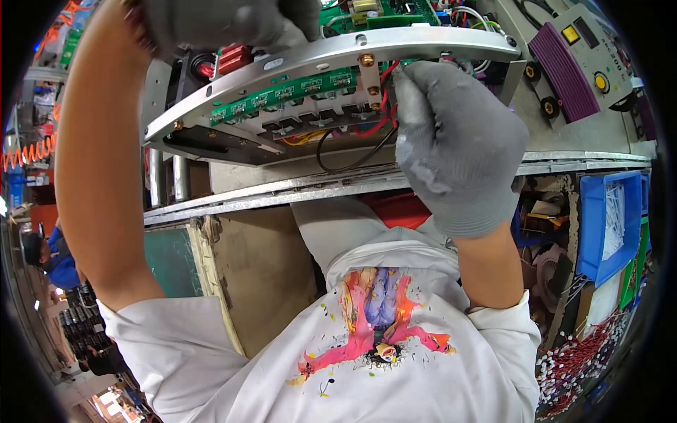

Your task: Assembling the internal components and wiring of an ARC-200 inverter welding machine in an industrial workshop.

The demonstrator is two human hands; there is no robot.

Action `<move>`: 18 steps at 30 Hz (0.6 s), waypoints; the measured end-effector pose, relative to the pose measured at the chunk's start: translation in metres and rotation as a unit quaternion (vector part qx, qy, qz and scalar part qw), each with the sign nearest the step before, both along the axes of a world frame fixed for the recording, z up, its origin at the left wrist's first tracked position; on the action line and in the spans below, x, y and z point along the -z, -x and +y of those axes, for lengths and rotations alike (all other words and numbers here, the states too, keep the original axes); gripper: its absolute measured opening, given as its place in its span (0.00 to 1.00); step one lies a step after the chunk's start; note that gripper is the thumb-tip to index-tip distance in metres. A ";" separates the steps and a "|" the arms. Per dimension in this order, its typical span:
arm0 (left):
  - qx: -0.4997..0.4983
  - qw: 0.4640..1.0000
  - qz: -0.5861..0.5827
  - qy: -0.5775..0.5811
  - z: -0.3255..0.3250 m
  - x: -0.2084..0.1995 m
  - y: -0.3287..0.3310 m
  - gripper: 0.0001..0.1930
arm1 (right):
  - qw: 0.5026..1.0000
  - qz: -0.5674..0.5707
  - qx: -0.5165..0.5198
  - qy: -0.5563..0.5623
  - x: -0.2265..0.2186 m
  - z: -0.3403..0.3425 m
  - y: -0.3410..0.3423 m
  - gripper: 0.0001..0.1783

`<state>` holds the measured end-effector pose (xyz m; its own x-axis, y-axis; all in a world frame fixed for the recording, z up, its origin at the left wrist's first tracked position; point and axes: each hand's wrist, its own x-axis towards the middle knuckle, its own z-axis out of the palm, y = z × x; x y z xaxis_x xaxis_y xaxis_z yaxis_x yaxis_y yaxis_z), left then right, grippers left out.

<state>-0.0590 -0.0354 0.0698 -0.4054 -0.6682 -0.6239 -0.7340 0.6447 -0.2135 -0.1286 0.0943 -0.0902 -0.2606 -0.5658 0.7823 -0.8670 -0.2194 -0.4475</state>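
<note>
An open metal chassis (310,51) stands tilted on the bench before me, with a green circuit strip (282,96) along its inner side. My right hand (462,141), in a grey glove, is closed at the near rim. Its thumb and forefinger pinch at a red wire (385,92); the fingertips are partly hidden. A black cable (331,166) loops below. My left hand (226,25), gloved in grey too, reaches over the far left of the chassis beside a red component (233,59). The frame's top edge cuts it off, so its grip is hidden.
A purple-sided device (564,70) with yellow buttons sits to the right on the bench. Below it hang a blue bin (612,218) of white strips and a bundle of red-and-white wires (582,359). The bench's metal edge (338,182) runs across. Another person (56,257) is far left.
</note>
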 end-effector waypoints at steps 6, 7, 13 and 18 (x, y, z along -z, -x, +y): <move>0.115 0.992 -0.042 0.003 0.006 -0.010 -0.014 0.13 | 0.996 0.065 -0.037 -0.041 -0.015 0.008 0.000 0.05; 0.070 0.995 -0.065 0.018 0.004 -0.008 -0.010 0.14 | 0.995 0.068 -0.075 -0.004 -0.016 0.006 0.002 0.06; 0.170 0.914 0.318 0.187 0.045 0.015 -0.100 0.24 | 0.996 0.008 -0.064 -0.060 -0.011 0.008 0.020 0.06; 0.326 0.781 0.470 0.251 0.050 0.059 -0.084 0.27 | 0.992 0.047 -0.039 -0.108 -0.023 0.005 0.009 0.03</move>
